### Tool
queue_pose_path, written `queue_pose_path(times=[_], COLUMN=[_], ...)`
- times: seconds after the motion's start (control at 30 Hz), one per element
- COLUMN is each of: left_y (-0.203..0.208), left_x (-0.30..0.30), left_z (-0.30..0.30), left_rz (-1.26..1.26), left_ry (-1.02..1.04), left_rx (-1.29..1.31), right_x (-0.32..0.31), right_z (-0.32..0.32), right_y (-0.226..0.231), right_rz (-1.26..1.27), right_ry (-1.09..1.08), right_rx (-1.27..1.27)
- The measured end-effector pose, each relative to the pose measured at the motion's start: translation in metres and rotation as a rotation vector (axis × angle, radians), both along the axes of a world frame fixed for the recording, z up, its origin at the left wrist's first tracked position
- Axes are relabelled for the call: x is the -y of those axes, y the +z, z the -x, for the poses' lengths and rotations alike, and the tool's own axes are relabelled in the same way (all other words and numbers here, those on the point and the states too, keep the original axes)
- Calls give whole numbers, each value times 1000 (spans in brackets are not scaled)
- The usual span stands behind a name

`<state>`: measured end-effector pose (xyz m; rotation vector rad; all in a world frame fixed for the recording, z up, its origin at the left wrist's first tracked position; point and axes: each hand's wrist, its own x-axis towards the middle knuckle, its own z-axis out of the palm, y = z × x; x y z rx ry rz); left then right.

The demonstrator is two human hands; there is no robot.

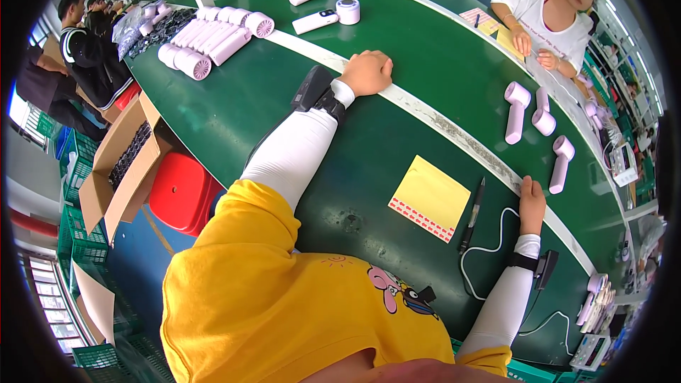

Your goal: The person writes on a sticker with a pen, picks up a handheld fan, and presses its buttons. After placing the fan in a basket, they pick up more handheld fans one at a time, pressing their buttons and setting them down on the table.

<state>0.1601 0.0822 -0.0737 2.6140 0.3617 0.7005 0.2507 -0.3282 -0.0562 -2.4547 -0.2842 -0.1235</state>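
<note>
My left hand (365, 73) rests on the pale strip (443, 125) that runs along the green table. Its fingers are curled in a loose fist, and nothing shows in it. My right hand (532, 204) lies farther right along the same strip, fingers folded, with no object visible in them. Just beyond it on the green surface is a lilac handheld fan (560, 164). Between my arms lie a yellow paper pad (431, 195) with a red-marked edge and a dark pen (473, 215). A white cable (489, 249) curves past the pen toward my right wrist.
Lilac fans (220, 35) are bunched at the far left, and two white ones (319, 23) lie beyond the strip. A co-worker (553, 21) sits across the table. On the left stand a red stool (183, 191) and an opened cardboard box (120, 170). A small white device (590, 352) is at lower right.
</note>
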Motion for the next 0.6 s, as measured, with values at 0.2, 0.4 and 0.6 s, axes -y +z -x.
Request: queue_pose_path(times=[0.2, 0.4, 0.6], left_y=[-1, -10, -1], left_x=[2, -3, 4], left_z=[-1, -11, -9], left_rz=[17, -39, 75], left_ry=[-51, -192, -154], left_rx=[46, 152, 238], right_x=[2, 11, 6], right_z=[-4, -9, -8], right_y=[-2, -10, -9], right_rz=[18, 8, 36], right_ry=[1, -30, 9], right_rx=[47, 79, 112])
